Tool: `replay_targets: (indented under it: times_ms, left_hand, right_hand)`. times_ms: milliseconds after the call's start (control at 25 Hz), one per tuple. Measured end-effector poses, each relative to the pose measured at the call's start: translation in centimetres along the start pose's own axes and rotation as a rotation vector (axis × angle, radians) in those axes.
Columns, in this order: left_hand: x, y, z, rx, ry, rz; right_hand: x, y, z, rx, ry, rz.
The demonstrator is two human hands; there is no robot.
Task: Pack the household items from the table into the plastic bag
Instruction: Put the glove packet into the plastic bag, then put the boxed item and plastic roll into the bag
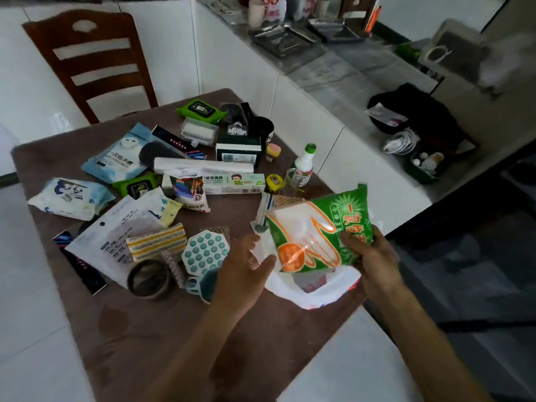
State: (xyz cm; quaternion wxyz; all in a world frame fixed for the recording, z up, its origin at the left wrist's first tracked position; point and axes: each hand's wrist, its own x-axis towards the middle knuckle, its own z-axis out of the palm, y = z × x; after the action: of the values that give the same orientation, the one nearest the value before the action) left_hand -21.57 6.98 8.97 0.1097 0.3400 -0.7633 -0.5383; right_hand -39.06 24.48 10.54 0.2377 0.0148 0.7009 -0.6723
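Observation:
A green, orange and clear pack of disposable gloves hangs tilted over the mouth of a white plastic bag at the table's near right edge. My right hand grips the pack's right side. My left hand holds the bag's left rim, pulling the mouth apart. Something dark and patterned shows inside the bag. Many household items lie across the brown table: wet-wipe packs, a striped sponge, a teal dotted mat, a foil box, a white bottle with a green cap.
A small dark bowl and a teal cup stand just left of my left hand. A wooden chair stands behind the table. A counter with metal trays runs along the right. A black bag sits on it.

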Motion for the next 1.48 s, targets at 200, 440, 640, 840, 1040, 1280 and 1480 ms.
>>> replay_targets:
  times_ms: [200,440,640,840,1040,1280,1480]
  left_hand:
    - [5.5,-1.7,6.3,0.686,-0.030,0.039]
    - [7.1,-4.1,8.7,0.690,-0.077,-0.157]
    - [7.5,-2.2,7.6,0.602,0.107,-0.059]
    - [7.6,-1.2,5.5,0.482,0.104,0.016]
    - [9.3,-1.4,1.9,0.212,-0.138,-0.089]
    - [10.5,-4.8,1.8,0.206,-0.137,-0.155]
    - [10.0,-5.7,2.2,0.109,-0.113,-0.203]
  right_hand:
    - [9.5,1.5,-4.8,-0.357,-0.004,0.120]
    - [12.3,6.0,-4.7,-0.698,-0.243,0.397]
    - [11.1,7.6,-4.9,-1.459,-0.379,0.255]
    - [8.6,4.4,-0.8,-1.692,-0.168,-0.086]
    - [11.2,-0.1,10.9,-1.270,-0.396,-0.658]
    - [23.0,4.7,22.9,-1.673,-0.520,-0.532]
    - [26.0,6.1,23.4,-1.804,-0.369,-0.771]
